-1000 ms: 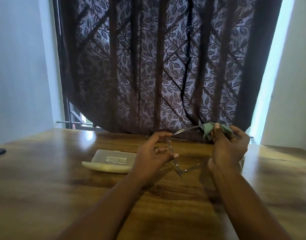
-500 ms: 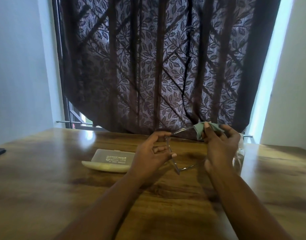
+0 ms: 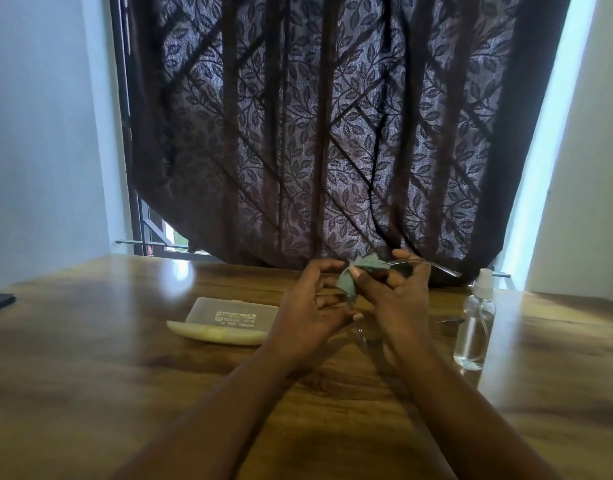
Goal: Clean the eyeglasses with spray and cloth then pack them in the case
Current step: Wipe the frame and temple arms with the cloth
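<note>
Dark leaf-patterned curtain (image 3: pixel 333 133) behind wooden table (image 3: pixel 90 375), pale walls (image 3: pixel 38 133).

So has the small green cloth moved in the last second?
Yes. The small green cloth slid left along the thin-framed eyeglasses, nearer the pale plastic case lying on the table.

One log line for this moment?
phase: wiping | right hand: cloth on eyeglasses | left hand: steadies frame | case: closed

Eyeglasses (image 3: pixel 433 265) held by left hand (image 3: pixel 312 306), green cloth (image 3: pixel 362 275) pinched on frame by right hand (image 3: pixel 395 299), case (image 3: pixel 225 318) and spray bottle (image 3: pixel 475 327) on wooden surface (image 3: pixel 90 375)
</note>
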